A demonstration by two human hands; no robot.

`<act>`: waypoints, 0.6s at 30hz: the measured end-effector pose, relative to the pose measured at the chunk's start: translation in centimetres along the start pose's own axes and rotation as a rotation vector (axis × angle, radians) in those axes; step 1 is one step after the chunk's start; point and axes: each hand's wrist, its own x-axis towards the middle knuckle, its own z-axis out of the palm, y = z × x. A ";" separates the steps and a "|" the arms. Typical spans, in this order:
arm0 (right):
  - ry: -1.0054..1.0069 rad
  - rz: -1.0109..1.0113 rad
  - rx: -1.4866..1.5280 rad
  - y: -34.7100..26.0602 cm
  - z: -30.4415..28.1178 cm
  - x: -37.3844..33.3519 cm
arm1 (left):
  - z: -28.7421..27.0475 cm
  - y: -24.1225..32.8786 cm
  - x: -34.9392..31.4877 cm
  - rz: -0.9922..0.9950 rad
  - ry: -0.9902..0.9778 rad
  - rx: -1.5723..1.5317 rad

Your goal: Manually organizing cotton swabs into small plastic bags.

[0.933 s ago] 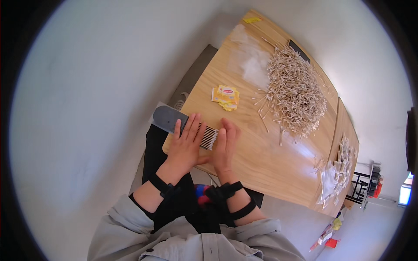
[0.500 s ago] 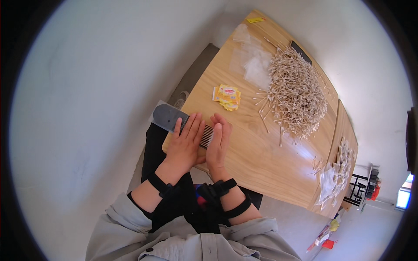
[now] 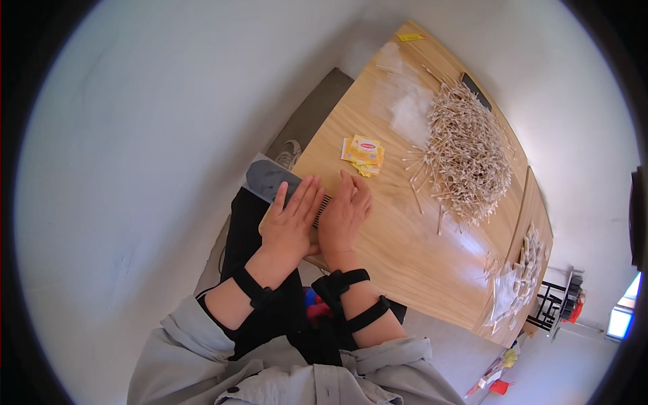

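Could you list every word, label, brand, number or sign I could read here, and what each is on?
Nothing can be quoted reliably:
Yellow-and-white small flat packets, overlapping: print around a red oval, too small to read surely.
Yellow flat rectangular strip at the table's far end: faint marks, too small to read.
Dark grey round-ended flat piece by the left hand: no lettering visible.

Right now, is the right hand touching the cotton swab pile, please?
Apart: the head view shows wooden tabletop between right hand and cotton swab pile.
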 end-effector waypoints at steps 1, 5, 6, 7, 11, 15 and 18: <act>-0.008 -0.008 0.000 0.1 0.0 0.0 | 0.0 0.0 -0.1 0.000 0.003 0.000; -0.051 -0.021 -0.008 -0.3 0.2 0.2 | -0.7 -0.5 -0.5 0.005 0.017 -0.195; -0.055 -0.013 -0.019 -0.2 0.3 0.2 | -1.6 -0.9 -0.5 0.028 0.023 -0.228; -0.059 -0.006 -0.030 0.0 0.4 0.3 | -2.3 -1.3 -0.6 0.050 0.029 -0.262; -0.070 -0.022 -0.073 0.1 0.5 0.3 | -2.8 -3.1 -1.0 -0.198 0.272 -0.317; -0.080 -0.020 -0.058 0.0 0.4 0.4 | -3.1 -3.8 0.1 -0.165 0.258 -0.273; -0.080 -0.021 -0.061 -0.1 0.4 0.4 | -2.8 -3.3 1.0 -0.212 0.181 -0.161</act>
